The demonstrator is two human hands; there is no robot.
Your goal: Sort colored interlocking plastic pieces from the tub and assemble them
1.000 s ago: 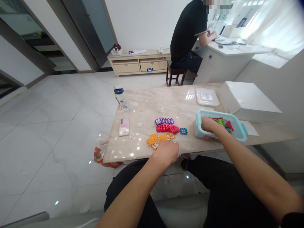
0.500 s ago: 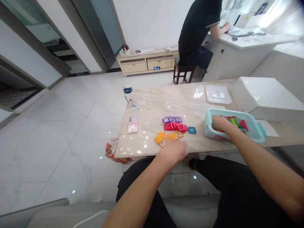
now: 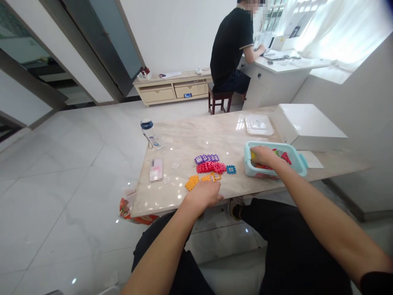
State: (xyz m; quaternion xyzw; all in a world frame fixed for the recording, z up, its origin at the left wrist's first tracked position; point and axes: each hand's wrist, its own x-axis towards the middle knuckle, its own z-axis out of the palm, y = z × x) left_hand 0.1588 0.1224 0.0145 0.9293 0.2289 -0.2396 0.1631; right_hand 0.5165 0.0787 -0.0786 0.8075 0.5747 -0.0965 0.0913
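Right hand (image 3: 265, 156) sits in a teal-rimmed clear plastic tub (image 3: 276, 144), fingers curled down among coloured tiles, grip unclear. Left hand (image 3: 202, 194), fingers bunched, holding unclear, lies beside orange square plastic tiles (image 3: 192, 183) on the marble surface (image 3: 196, 139). Risk: a knock could tip the tub, which sits near the front edge.

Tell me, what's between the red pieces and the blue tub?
In the head view, a small blue toy piece lies on the marble table, between the red pieces and the blue tub.

A home-like room, polished marble floor (image 3: 70, 196), low wooden drawer cabinet (image 3: 170, 93), white desk (image 3: 276, 78), curtained window (image 3: 346, 28), marble-topped table (image 3: 190, 141)
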